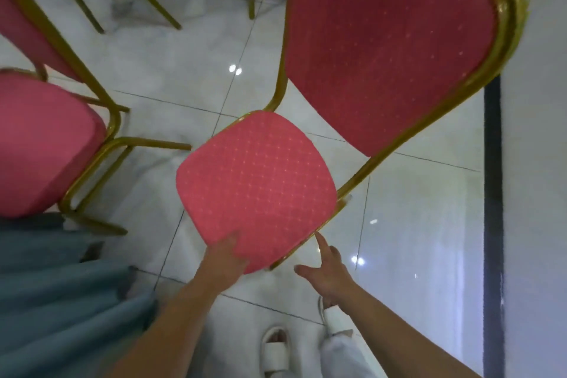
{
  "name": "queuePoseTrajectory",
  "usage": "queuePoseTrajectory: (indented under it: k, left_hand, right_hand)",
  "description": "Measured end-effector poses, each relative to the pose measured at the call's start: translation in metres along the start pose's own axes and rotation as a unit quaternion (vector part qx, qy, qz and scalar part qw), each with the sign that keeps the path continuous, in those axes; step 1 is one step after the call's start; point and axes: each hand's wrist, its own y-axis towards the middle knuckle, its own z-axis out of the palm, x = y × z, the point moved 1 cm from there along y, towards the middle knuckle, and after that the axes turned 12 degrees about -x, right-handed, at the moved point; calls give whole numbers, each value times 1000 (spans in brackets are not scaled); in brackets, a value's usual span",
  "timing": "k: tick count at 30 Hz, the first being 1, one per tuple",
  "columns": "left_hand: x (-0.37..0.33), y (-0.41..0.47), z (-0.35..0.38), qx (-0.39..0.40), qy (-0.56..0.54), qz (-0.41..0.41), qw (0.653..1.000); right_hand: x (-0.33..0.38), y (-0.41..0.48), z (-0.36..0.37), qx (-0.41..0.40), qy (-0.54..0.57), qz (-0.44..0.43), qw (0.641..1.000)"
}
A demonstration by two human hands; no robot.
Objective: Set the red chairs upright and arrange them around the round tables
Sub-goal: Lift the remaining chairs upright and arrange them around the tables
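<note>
The left hand [225, 258] grips the red padded gold-framed chair [254, 172] by its seat front; the released right hand [328, 273] should grip alongside.

Glossy pale floor tiles [190, 70] with faint grey marbling and thin dark grout lines fill most of the view. Bright glints of light [235, 69] lie on them near 12 o'clock and 5 o'clock. At 3 o'clock, a dark strip [492, 193] edges a plain white wall [537, 163]. Blue-grey cloth [61, 301] hangs in folds at 8 o'clock.
</note>
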Motion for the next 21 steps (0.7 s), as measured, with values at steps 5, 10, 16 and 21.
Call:
queuePoseTrajectory:
  k: [5,10,16,21]
  left_hand:
    - [35,-127,-20,77,-114,-113,984]
    - [42,-216,-47,61,-197,-134,969]
    - [22,-252,-90,4,-287,-118,951]
    - [22,-270,-110,-88,-391,-191,896]
  right_hand:
    - [17,-122,-15,-14,-13,-40,999]
    - [32,-215,-38,-67,26,-85,994]
    - [59,-278,-46,-84,44,-124,988]
    - [114,-286,-29,8,-23,-227,974]
